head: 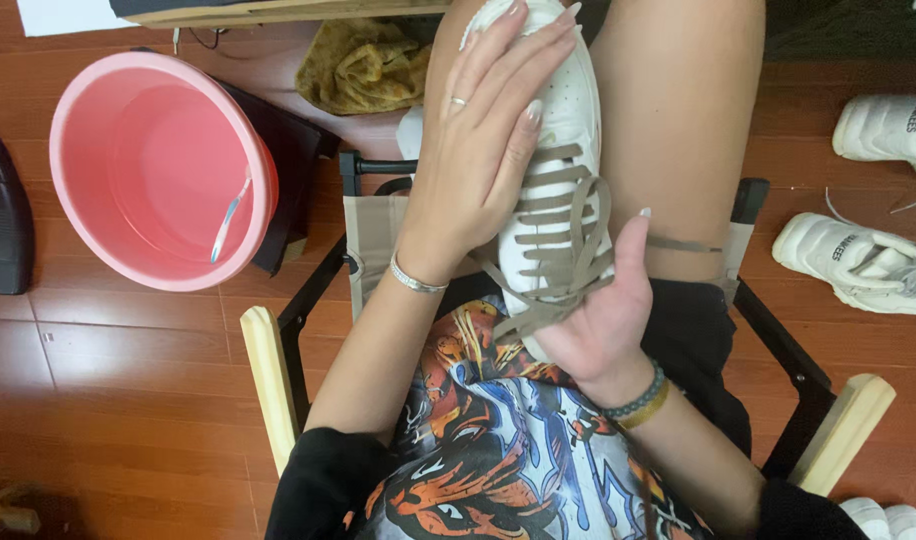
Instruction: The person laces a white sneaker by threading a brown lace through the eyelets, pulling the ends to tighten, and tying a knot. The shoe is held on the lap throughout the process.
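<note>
Two hands, left (488, 150) and right (598, 320), grip one white sneaker (568, 130); one pink basin (158, 170).

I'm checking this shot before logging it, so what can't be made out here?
Head view only:
- Toe of the white shoe: under the left hand and cut by the top edge.
- Its sole and heel: behind the right hand.
- Basin: whether it holds water is unclear.
- Brush bristles: too small.
</note>
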